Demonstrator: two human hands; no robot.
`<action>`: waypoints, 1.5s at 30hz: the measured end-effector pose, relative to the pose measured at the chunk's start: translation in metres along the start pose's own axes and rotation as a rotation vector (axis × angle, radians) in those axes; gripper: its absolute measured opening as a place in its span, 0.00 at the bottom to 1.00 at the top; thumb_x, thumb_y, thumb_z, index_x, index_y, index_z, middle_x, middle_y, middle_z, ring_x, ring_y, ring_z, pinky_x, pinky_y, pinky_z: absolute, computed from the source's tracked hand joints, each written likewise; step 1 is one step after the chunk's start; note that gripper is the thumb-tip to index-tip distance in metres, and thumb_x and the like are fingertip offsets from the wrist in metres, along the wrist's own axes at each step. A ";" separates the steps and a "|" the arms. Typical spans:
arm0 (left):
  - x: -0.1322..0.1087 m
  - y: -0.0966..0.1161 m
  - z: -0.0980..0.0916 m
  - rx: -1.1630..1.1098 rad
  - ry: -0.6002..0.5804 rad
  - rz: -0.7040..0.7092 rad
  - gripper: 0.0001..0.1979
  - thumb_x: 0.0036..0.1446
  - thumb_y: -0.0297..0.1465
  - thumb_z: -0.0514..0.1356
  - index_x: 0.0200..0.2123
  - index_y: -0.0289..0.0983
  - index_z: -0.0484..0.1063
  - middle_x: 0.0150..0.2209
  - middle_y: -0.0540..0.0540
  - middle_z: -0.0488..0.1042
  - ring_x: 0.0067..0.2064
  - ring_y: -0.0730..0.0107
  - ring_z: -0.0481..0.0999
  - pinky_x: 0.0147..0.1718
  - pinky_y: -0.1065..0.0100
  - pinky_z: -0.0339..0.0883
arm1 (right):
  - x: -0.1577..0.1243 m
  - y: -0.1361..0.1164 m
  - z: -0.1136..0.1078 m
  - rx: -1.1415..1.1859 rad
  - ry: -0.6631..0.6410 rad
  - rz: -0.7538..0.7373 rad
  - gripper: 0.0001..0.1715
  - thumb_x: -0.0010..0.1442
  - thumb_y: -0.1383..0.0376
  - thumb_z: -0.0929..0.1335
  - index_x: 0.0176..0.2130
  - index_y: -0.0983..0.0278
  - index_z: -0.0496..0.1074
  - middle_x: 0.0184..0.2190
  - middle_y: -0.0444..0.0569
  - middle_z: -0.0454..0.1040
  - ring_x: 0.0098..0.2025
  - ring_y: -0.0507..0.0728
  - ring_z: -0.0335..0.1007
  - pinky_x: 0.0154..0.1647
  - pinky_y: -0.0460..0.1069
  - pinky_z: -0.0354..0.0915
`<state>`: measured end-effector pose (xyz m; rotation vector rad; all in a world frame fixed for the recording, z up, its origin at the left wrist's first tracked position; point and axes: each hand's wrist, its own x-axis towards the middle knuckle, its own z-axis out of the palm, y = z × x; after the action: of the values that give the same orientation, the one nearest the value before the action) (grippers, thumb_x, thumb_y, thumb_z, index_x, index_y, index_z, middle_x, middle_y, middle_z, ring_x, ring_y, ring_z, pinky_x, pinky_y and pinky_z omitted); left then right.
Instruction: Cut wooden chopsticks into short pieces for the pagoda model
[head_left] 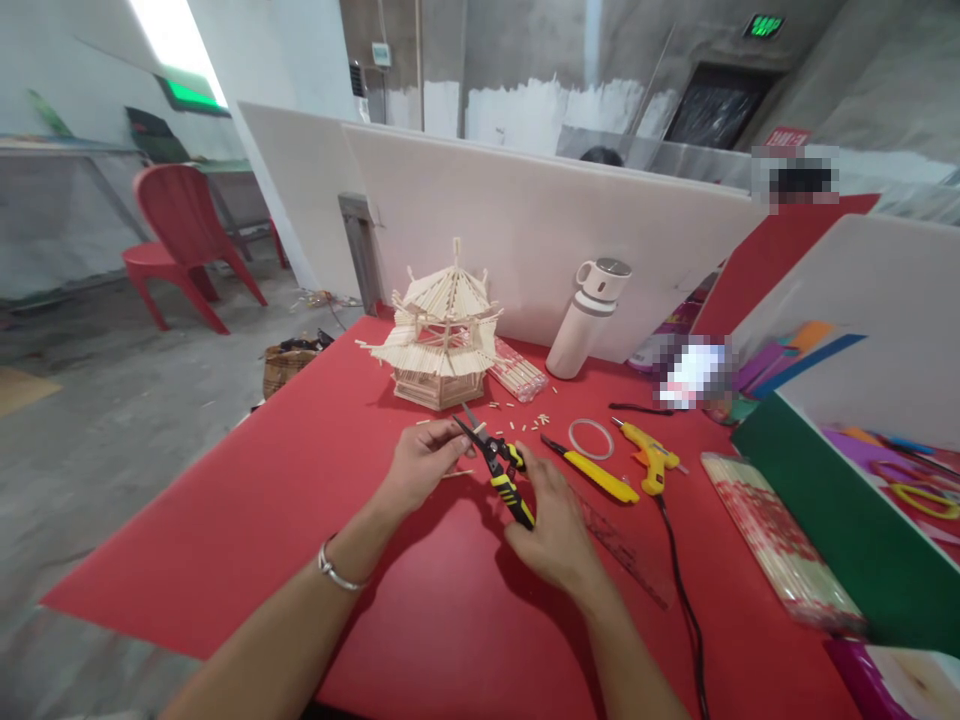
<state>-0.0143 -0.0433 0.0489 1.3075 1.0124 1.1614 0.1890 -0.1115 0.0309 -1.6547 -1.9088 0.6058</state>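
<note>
My right hand (553, 525) is wrapped round the yellow and black handles of a pair of snips (512, 498). Their blades are apart and point away toward the upper left. Beside the blades, my left hand (421, 462) pinches a thin wooden stick (480, 428), whose pale end shows between the blades. Just beyond stands a pavilion model (442, 355) built of pale sticks, with two tiers of roof. Short cut stick pieces (543, 420) lie scattered on the red tabletop (300, 480). Another stick (457, 474) rests under my left fingers.
Right of my hands are a yellow utility knife (600, 475), a clear ring (591, 438), a glue gun (649, 455) with its cord and a transparent ruler (622, 550). A flask (581, 325) and stick packs (780, 540) stand or lie farther out. White boards (525, 210) border the back.
</note>
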 end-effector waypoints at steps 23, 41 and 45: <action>0.000 0.006 0.003 0.067 0.008 0.017 0.14 0.50 0.39 0.68 0.24 0.33 0.77 0.15 0.54 0.63 0.19 0.81 0.54 0.20 0.75 0.47 | 0.001 -0.001 -0.002 0.049 -0.049 -0.002 0.51 0.47 0.69 0.67 0.69 0.64 0.54 0.55 0.58 0.68 0.60 0.67 0.63 0.63 0.63 0.58; -0.002 0.011 0.008 0.105 -0.003 0.057 0.10 0.50 0.35 0.65 0.24 0.35 0.77 0.17 0.53 0.66 0.21 0.78 0.60 0.21 0.74 0.52 | -0.001 0.002 0.007 -0.077 0.014 -0.008 0.45 0.53 0.69 0.66 0.68 0.63 0.55 0.52 0.58 0.70 0.57 0.68 0.65 0.60 0.62 0.60; -0.003 0.014 0.008 0.122 0.001 0.062 0.10 0.51 0.34 0.64 0.23 0.35 0.76 0.16 0.53 0.65 0.21 0.77 0.60 0.22 0.74 0.54 | 0.000 -0.001 0.013 -0.067 0.055 -0.007 0.39 0.58 0.62 0.67 0.66 0.67 0.58 0.52 0.60 0.72 0.56 0.69 0.67 0.58 0.62 0.62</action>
<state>-0.0076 -0.0490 0.0630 1.4435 1.0638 1.1619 0.1799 -0.1112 0.0219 -1.6879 -1.9133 0.4940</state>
